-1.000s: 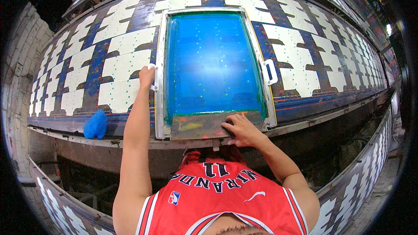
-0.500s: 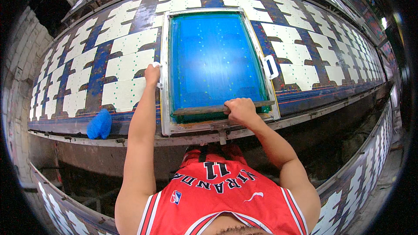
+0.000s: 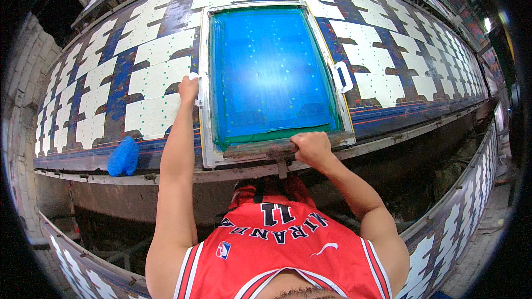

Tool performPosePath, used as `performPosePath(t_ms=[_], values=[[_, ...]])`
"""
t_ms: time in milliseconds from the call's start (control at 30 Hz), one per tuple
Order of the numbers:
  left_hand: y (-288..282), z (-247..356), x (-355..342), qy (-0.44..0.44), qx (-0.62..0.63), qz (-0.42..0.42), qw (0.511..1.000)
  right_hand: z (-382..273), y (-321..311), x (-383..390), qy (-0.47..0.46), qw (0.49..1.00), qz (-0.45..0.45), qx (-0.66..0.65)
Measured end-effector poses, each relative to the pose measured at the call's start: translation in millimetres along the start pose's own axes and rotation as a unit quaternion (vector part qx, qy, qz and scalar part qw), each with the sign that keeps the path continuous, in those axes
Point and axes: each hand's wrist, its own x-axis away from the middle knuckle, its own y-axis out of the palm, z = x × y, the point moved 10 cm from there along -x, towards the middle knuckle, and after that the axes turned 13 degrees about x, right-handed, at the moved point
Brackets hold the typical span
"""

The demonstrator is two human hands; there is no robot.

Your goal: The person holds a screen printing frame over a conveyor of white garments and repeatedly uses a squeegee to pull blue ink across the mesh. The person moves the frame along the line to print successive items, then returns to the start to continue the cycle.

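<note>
A screen-printing frame with taut blue mesh lies flat on the long table, over rows of white cut pieces. My left hand is closed around the white handle on the frame's left side; the fingers hide most of that handle. At the frame's near end, my right hand grips a long squeegee, which lies crosswise and is slightly blurred. Green ink shows along the near border of the mesh. The matching white handle on the right side is free.
White pieces with green dots cover the dark table on both sides. A crumpled blue mesh bundle sits at the near left edge. A metal rail runs along the front. Another table with white pieces curves behind me.
My right hand has drawn the squeegee a little toward me, off the near part of the mesh to the frame's near end. My left hand stays on its handle.
</note>
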Motion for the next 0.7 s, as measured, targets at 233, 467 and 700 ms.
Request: performPosePath(t_ms=[233, 467, 700], values=[[0, 0, 5, -0.022, 0.046, -0.026, 0.998, -2, -5, -3, -0.012, 0.988, 0.154, -0.012], [-4, 7, 16, -0.038, 0.061, -0.027, 0.997, 33, 0, -79, -0.006, 0.984, 0.18, 0.016], [-5, 8, 16, -0.035, 0.081, -0.021, 0.996, 77, -1, -180, 0.0, 0.98, 0.189, 0.054]])
